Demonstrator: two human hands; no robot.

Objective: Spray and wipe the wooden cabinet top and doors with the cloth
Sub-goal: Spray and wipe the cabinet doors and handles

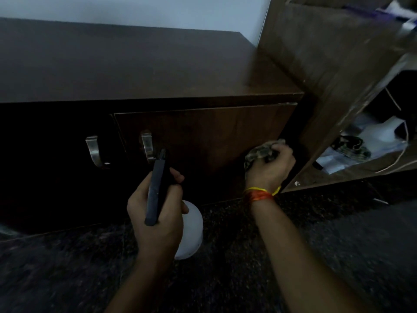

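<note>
Long, low, dark-brown wooden cabinet (144,64) ahead of both sets of fingers, its flat top well above and beyond the knuckles, bare. Right-hand wooden door (203,141) directly in front of the fingertips, shut — likely the surface being worked now. Lighter brown open shelving unit (316,64) off beyond the right hand's knuckles, cluttered with papers inside. Dark speckled stone floor (225,267) beneath both wrists.

White round-bodied spray bottle with a long black trigger head (158,190) wrapped by the left hand (155,213), fingers curled tight round the neck, index finger forward by the trigger; nozzle tip aimed at the door, just beside the curved silver metal handle (147,146) — held so, probably, for misting the panel ahead of the wipe.

Crumpled, mottled grey-green cloth (261,152) bunched inside the right hand (270,163), fingers clenched round it, wad near the door's lower right part; contact not certain. Bunched rather than spread, presumably for firm pressure. Red-and-yellow thread band (259,195) round the right wrist.
</note>
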